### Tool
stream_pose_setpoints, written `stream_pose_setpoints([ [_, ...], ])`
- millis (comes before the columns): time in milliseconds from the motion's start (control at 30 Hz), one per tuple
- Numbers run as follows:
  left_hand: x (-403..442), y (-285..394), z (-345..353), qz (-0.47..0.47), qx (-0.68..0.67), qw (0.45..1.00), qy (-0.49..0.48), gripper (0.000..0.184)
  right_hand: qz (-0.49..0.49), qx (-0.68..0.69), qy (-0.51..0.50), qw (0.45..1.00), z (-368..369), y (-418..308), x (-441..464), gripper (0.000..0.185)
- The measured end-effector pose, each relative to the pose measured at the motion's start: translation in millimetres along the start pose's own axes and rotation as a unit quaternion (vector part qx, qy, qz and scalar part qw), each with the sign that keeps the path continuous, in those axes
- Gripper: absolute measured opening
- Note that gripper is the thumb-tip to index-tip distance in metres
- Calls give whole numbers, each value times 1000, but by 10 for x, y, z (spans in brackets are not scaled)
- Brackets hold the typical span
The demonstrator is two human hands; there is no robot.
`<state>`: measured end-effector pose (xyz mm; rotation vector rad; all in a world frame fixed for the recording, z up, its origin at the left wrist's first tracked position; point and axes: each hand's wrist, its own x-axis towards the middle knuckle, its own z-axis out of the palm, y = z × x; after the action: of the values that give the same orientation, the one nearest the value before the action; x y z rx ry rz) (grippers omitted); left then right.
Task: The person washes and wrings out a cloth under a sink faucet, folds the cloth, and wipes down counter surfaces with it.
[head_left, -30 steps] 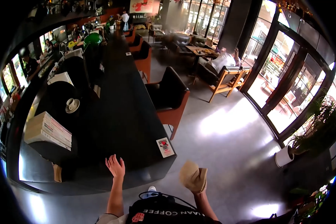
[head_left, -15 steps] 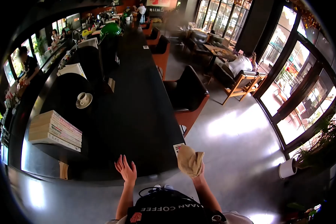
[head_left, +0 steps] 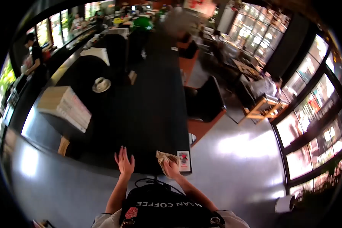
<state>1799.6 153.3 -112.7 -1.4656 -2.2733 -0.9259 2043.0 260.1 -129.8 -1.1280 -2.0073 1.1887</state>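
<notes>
My right hand (head_left: 171, 168) grips a tan cloth (head_left: 165, 159) at the near end of the black counter (head_left: 152, 110). Just right of the cloth lies a small printed card (head_left: 184, 161) with a code on it, at the counter's corner. My left hand (head_left: 125, 162) has its fingers spread at the counter's near edge and holds nothing. Whether its palm touches the surface cannot be made out. A stack of books (head_left: 66, 106) stands on the left, and a white cup on a saucer (head_left: 101, 85) is beyond it.
Black and brown high chairs (head_left: 206, 99) line the counter's right side. A person (head_left: 266, 86) sits in a wooden armchair near the windows. Another person (head_left: 35, 57) stands behind the bar at left. A white plant pot (head_left: 285, 204) is at lower right.
The cloth in my right hand has moved left and down from over the card, uncovering it. My left hand has shifted slightly left. The view has turned, tilting the room.
</notes>
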Motion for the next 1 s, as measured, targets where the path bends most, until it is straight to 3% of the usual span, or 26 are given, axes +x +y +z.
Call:
stream_pose_setpoints([
  [67, -22, -49, 61, -4, 7, 1000, 9, 52, 3, -13, -38, 999, -50, -115, -16, 44],
  [167, -41, -58, 98, -8, 9, 1000, 8, 34, -152, -179, -33, 971, -6, -98, -22, 48],
  [367, -82, -80, 137, -17, 9, 1000, 9, 31, -179, -346, -91, 917, -9, -317, -44, 61],
  [467, -64, -72, 133, 4, 19, 1000, 23, 35, -181, -343, -80, 918, -31, -401, -69, 79],
  [533, -59, -54, 133, -4, 22, 999, 48, 39, -153, -368, -125, 908, -28, -368, -47, 94],
  [633, -49, -53, 142, 1, 21, 998, 51, 41, -176, -368, -106, 907, -24, -332, -63, 98],
  [1000, -55, -125, 212, 1, 19, 998, 52, 46, -179, -386, -83, 901, -3, -308, -89, 88],
])
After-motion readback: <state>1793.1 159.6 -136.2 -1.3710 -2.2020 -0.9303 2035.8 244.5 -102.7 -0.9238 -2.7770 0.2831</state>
